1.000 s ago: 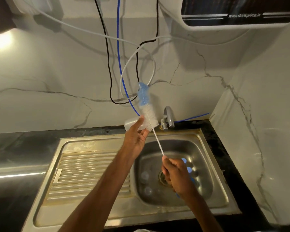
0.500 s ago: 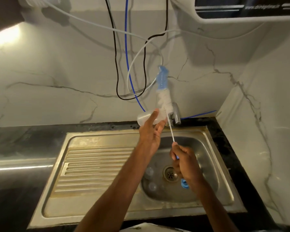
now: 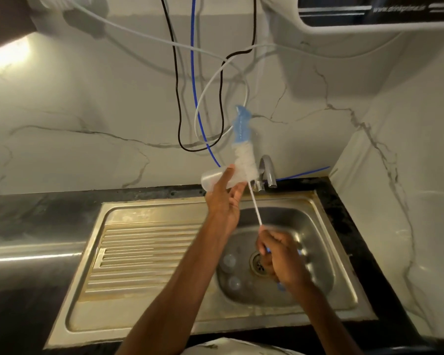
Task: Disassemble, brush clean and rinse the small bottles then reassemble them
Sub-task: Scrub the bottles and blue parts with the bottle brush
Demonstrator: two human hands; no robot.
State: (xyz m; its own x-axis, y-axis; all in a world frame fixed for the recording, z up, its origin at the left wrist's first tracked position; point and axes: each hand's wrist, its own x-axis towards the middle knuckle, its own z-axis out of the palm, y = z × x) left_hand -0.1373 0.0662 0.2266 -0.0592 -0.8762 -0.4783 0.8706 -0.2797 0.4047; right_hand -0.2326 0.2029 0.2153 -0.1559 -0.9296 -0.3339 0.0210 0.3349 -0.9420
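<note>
Between left hand (image 3: 224, 203) thumb and fingers (image 3: 237, 192): small bottle (image 3: 212, 179), pinched, lying sideways, apparently uncapped. Right hand (image 3: 280, 260) fingers clamp round the brush (image 3: 244, 160) stem. The bristle head is outside the bottle, touching or just beside the left fingertips. Likely mid-brushing. More pieces (image 3: 228, 260) in sink (image 3: 149, 208) below both hands. Rinse and reassembly remain.

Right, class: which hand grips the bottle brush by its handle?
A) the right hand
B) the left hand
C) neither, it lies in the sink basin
A: the right hand is curled round the low end of the bottle brush above the sink, while the left hand holds the clear bottle.
</note>
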